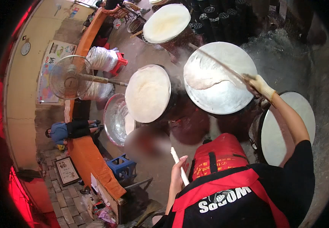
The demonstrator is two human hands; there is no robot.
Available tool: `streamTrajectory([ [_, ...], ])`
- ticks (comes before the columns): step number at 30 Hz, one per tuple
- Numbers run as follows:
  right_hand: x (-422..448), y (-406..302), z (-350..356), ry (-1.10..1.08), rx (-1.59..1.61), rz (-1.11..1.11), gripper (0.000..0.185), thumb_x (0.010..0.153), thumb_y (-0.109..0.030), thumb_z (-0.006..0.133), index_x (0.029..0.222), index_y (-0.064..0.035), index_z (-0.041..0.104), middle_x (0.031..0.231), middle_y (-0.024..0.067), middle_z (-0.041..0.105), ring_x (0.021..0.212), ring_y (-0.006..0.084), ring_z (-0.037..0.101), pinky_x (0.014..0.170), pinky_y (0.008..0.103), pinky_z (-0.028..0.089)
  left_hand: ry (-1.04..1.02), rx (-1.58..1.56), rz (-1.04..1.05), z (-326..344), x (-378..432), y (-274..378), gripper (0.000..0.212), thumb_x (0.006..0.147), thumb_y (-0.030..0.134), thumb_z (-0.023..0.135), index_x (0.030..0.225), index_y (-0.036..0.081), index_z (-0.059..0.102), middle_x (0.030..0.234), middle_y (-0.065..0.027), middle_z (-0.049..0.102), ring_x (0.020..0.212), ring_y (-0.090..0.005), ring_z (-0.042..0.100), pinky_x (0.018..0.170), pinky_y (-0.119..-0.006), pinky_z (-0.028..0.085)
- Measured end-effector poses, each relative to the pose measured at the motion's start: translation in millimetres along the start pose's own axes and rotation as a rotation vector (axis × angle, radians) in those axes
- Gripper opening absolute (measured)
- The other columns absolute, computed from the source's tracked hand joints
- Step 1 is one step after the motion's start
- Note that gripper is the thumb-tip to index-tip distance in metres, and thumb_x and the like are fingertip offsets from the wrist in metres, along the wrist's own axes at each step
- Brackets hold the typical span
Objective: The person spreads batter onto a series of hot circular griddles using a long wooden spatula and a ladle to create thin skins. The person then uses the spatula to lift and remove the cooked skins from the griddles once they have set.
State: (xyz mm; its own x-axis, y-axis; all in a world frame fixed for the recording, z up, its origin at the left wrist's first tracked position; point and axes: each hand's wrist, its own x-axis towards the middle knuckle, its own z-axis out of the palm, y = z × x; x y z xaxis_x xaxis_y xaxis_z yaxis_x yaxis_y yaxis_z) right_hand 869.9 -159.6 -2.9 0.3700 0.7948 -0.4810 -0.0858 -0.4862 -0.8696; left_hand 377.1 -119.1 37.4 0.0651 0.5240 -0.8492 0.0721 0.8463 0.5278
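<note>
My right hand, in a pale work glove, grips a long thin wooden stick that slants over a round griddle. Pale batter or dough covers part of that griddle, with an uneven, folded-looking edge; the part nearer me shows bare metal. My left hand holds a whitish rod in front of my apron, away from the griddles. A round griddle at the left and one farther off each carry a pale round sheet. Another pale round surface lies under my right forearm.
A wide metal basin stands left of the griddles, near a blue stool and a standing fan. Perforated coal briquettes are stacked at the far side. A person stands beyond the orange counter.
</note>
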Motion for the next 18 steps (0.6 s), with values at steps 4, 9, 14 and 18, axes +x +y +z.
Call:
streamTrajectory([
  [4,-20,4,29,-0.118,-0.061,0.11,0.04,0.089,-0.037,0.056,0.121,-0.0127,0.057,0.052,-0.003,0.044,0.037,0.0074,0.034,0.034,0.0248,0.026,0.042,0.059,0.026,11,-11,17,0.018,0.084,0.019,0.061,0.097,0.008,0.065,0.096,0.0031,0.06,0.094,-0.0067,0.052,0.09,-0.026,0.039],
  [9,-94,56,19,-0.08,0.12,0.096,0.037,0.082,-0.017,0.054,0.113,0.0016,0.06,0.073,0.0036,0.059,0.057,0.0096,0.048,0.047,0.0234,0.037,-0.016,0.2,0.015,5,7,38,0.022,0.085,0.021,0.059,0.103,0.009,0.063,0.104,0.0029,0.058,0.099,-0.007,0.05,0.092,-0.026,0.038],
  [14,-72,119,60,0.315,0.137,-0.053,0.032,0.087,-0.023,0.057,0.11,-0.001,0.061,0.065,-0.0062,0.052,0.048,0.0025,0.04,0.041,0.0193,0.031,-0.291,0.362,0.037,1,42,72,0.024,0.086,0.019,0.058,0.106,0.006,0.061,0.108,0.001,0.058,0.1,-0.0081,0.05,0.094,-0.025,0.038],
  [18,-151,99,110,0.107,0.105,0.081,0.037,0.087,-0.024,0.062,0.115,-0.0005,0.06,0.092,-0.0027,0.062,0.081,0.0041,0.053,0.07,0.0192,0.044,-0.384,0.49,0.065,-25,66,99,0.021,0.085,0.015,0.056,0.104,0.006,0.06,0.1,0.0009,0.059,0.094,-0.0106,0.053,0.089,-0.027,0.041],
])
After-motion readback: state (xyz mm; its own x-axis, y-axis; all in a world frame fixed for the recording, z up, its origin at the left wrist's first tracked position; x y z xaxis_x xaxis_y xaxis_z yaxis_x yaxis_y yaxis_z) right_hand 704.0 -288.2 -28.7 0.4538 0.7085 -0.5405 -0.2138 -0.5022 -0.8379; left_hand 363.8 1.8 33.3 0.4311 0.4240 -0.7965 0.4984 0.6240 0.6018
